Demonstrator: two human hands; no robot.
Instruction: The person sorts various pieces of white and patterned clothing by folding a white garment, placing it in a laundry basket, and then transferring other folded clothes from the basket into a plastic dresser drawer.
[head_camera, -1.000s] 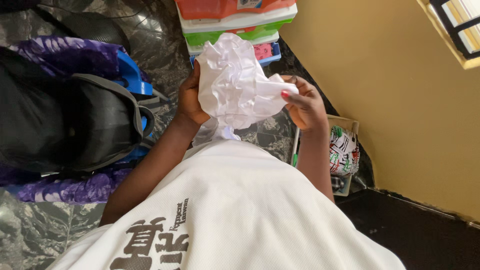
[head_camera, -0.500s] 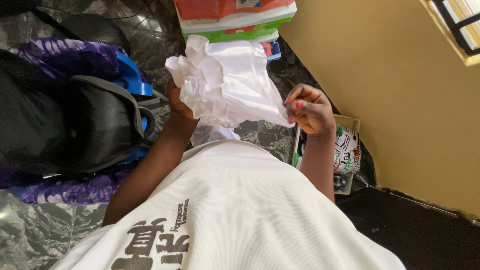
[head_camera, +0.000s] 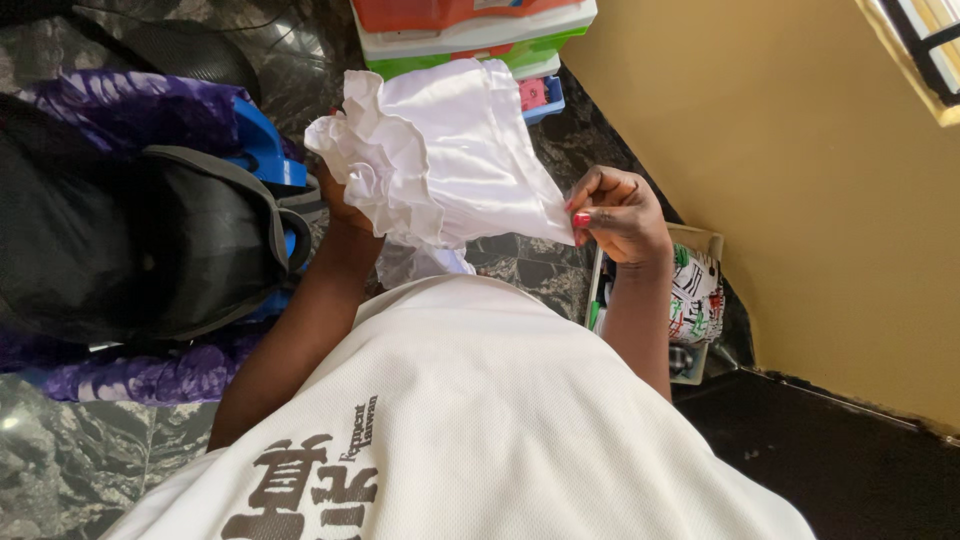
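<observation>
Seen from above, looking down over a white mesh T-shirt (head_camera: 480, 420) with dark print, filling the lower half of the view. Below and around, a dark marbled tile floor (head_camera: 60, 460); to the right, a plain mustard-yellow wall (head_camera: 800, 200) running down to a black mat or step (head_camera: 860, 470).

At left, a large black backpack with grey trim (head_camera: 140, 250), lying on crumpled purple tie-dye fabric (head_camera: 130, 375), with a bright blue plastic piece (head_camera: 262, 150) showing just behind it. At top centre, a stack of plastic storage drawers in orange, white, green and blue (head_camera: 470, 35), standing on the floor against the wall's corner.

In the middle, held up in the air in front of the chest, a white satin garment with a ruffled edge (head_camera: 440, 160), well clear of the floor. Stretched between both hands, apparently so that the smooth panel spreads flat and the frill hangs to the left, open to view.

Left hand (head_camera: 345, 205) mostly hidden behind the ruffles, closed around the bunched frilled edge. Right hand (head_camera: 620, 215), with red-painted nails, pinching the garment's lower right corner between thumb and fingertips, pulling it taut.

Just under the right forearm, a small open cardboard box (head_camera: 700, 245) set against the wall, holding a pouch patterned in white, black, red and green (head_camera: 695, 300). Beneath the garment, a scrap of clear plastic wrap (head_camera: 415, 265) near the shirt.
</observation>
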